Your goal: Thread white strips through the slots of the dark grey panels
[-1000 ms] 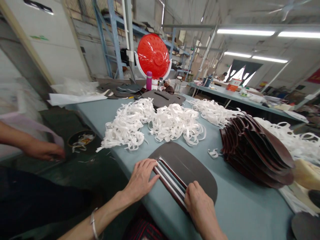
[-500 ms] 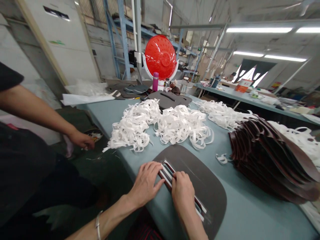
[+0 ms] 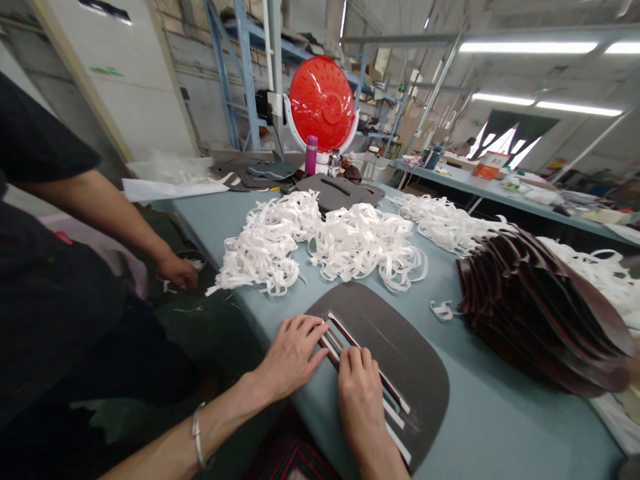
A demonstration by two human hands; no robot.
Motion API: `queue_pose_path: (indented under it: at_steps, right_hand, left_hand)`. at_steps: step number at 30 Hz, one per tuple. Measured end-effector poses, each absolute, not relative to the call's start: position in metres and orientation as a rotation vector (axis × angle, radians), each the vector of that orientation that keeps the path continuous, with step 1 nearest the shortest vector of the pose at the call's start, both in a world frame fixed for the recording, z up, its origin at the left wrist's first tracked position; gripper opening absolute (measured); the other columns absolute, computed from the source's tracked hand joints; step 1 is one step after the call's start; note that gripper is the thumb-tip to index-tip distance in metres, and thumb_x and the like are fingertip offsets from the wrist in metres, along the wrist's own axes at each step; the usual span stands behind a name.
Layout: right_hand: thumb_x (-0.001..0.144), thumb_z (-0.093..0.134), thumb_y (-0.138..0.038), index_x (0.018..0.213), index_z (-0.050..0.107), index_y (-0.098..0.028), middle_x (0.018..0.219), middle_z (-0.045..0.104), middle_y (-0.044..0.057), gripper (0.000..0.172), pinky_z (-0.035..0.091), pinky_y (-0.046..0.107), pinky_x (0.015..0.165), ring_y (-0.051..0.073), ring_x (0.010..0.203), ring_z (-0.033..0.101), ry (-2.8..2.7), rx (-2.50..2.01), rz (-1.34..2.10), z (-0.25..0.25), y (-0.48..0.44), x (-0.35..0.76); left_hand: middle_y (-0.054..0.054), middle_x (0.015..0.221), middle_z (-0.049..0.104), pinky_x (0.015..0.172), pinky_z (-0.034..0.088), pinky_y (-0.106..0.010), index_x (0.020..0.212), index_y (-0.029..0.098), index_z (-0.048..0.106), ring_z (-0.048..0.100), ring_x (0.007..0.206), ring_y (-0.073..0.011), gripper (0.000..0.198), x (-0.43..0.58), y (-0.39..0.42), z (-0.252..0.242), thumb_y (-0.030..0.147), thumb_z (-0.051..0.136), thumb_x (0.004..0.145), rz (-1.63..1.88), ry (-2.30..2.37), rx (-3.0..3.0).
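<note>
A dark grey rounded panel [image 3: 415, 360] lies flat at the table's near edge, with a long slot through it. White strips [image 3: 393, 415] and dark reddish edging run along the slot. My left hand [image 3: 295, 350] rests at the slot's far end, its fingers stretched over the panel and its thumb apart. Lower along the same slot, my right hand [image 3: 363, 397] has its fingers curled together on the slot's near-side edging. Its palm and wrist cover part of the strips. Exactly what the right fingertips pinch is hidden.
Heaps of white looped tape [image 3: 265, 247] lie beyond the panel. A fanned stack of dark brown panels [image 3: 540, 313] stands right, near a loose tape scrap [image 3: 443, 311]. Behind are a red fan [image 3: 323, 103] and purple bottle [image 3: 311, 155]. Another person's hand [image 3: 177, 270] hangs left.
My right hand has shifted slightly left along the slot's near side, showing more of the white strips beyond it. My left hand has hardly moved. The other person's arm has moved right.
</note>
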State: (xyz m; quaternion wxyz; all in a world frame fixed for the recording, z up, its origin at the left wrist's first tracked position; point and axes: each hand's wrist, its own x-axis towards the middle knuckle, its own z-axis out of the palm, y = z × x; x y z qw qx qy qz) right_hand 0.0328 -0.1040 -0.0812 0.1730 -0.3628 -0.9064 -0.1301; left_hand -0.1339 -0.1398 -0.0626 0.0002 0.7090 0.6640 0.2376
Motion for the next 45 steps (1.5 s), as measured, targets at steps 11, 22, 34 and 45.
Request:
queue_pose_path:
  at_steps: [11,22,34,45]
  right_hand:
    - [0.09,0.039,-0.009,0.104,0.058,-0.017,0.098,0.059,0.01,0.024,0.047,0.038,0.074,0.023,0.089,0.052,-2.485,-1.064,0.018,-0.079,-0.145,0.157]
    - [0.09,0.042,-0.011,0.104,0.054,-0.021,0.103,0.058,0.006,0.021,0.044,0.032,0.09,0.017,0.1,0.056,-1.998,-1.223,0.704,-0.073,-0.144,0.16]
    - [0.087,0.042,-0.005,0.098,0.055,-0.02,0.092,0.059,0.005,0.023,0.043,0.033,0.076,0.019,0.086,0.051,-2.185,-1.089,0.526,-0.076,-0.141,0.157]
    - [0.087,0.039,-0.004,0.112,0.053,-0.018,0.109,0.065,0.007,0.031,0.043,0.034,0.083,0.02,0.099,0.054,-2.345,-0.867,0.081,-0.087,-0.14,0.16]
  left_hand:
    - [-0.008,0.123,0.057,0.095,0.037,-0.043,0.124,0.024,0.053,0.049,0.112,-0.0248,0.037,-0.131,-0.141,-0.071,0.035,0.05,0.089,0.696,2.12,2.292]
    - [-0.008,0.124,0.057,0.092,0.038,-0.042,0.12,0.026,0.056,0.05,0.109,-0.0256,0.033,-0.132,-0.138,-0.081,0.036,0.047,0.09,0.655,2.16,2.352]
    - [-0.008,0.126,0.056,0.093,0.037,-0.042,0.124,0.026,0.053,0.05,0.111,-0.026,0.035,-0.131,-0.137,-0.082,0.036,0.046,0.091,0.606,2.164,2.379]
    - [-0.01,0.129,0.056,0.105,0.03,-0.044,0.12,0.018,0.055,0.044,0.126,-0.0243,0.034,-0.12,-0.137,-0.077,0.011,0.037,0.091,0.573,1.962,2.629]
